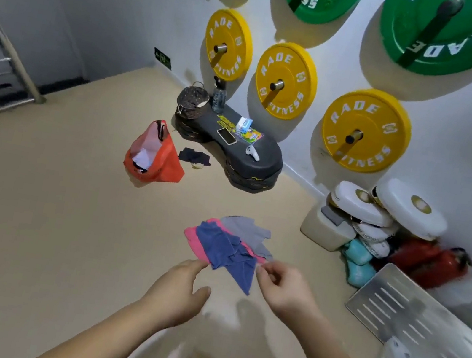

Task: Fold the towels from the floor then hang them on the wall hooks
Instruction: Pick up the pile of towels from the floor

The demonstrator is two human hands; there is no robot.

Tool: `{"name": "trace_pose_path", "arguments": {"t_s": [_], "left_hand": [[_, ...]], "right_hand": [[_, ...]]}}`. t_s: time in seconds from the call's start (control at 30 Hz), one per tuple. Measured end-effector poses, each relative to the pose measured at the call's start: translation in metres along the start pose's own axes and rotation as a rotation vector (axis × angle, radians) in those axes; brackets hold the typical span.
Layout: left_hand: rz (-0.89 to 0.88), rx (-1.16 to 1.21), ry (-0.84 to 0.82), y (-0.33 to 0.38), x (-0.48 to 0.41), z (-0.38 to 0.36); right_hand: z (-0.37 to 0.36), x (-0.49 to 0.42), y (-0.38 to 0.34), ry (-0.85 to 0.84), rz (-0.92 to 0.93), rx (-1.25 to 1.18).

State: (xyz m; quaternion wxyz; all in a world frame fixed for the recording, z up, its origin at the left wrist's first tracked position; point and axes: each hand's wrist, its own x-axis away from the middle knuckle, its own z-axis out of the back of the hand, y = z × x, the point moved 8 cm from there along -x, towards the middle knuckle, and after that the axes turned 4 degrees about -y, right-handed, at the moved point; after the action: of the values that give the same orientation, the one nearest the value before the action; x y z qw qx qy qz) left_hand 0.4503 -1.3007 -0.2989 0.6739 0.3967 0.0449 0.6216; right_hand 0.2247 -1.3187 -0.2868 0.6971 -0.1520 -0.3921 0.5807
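Note:
Three small towels lie in a loose pile on the beige floor: a blue towel on top, a pink towel under it and a grey towel behind. My left hand reaches toward the blue towel's near left edge, fingers extended, fingertips at the cloth. My right hand is at the blue towel's right corner with thumb and fingers pinched together; whether cloth is between them is unclear. Metal pegs stick out of yellow weight plates on the white wall.
An orange mesh bag and a dark cloth lie further back. A black step platform holds a basket, bottle and phone. White pads, red extinguishers and a metal plate crowd the right.

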Motion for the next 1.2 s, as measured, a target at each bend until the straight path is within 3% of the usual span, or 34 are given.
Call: {"name": "trace_pose_path", "arguments": {"t_s": [0.17,0.43,0.67,0.97,1.07,1.2], "left_hand": [[-0.006,-0.033,-0.110,0.006,-0.157,0.013],[0.064,-0.081,-0.243,-0.029,-0.390,-0.006],[0.167,-0.036,-0.330,-0.173,-0.590,-0.112],[0.410,0.114,-0.206,-0.378,-0.771,-0.290],[0.498,0.206,-0.085,-0.428,-0.801,-0.329],[0.804,0.264,0.065,-0.480,-0.789,-0.343]], "right_hand": [[0.022,-0.126,0.032,0.041,-0.134,-0.009],[-0.003,-0.330,0.099,-0.074,-0.263,-0.085],[-0.104,-0.490,0.188,-0.116,-0.334,-0.098],[-0.323,-0.723,0.363,-0.237,-0.363,0.109],[-0.376,-0.772,0.417,-0.298,-0.379,0.190],[-0.398,-0.805,0.460,-0.326,-0.469,0.297]]}}
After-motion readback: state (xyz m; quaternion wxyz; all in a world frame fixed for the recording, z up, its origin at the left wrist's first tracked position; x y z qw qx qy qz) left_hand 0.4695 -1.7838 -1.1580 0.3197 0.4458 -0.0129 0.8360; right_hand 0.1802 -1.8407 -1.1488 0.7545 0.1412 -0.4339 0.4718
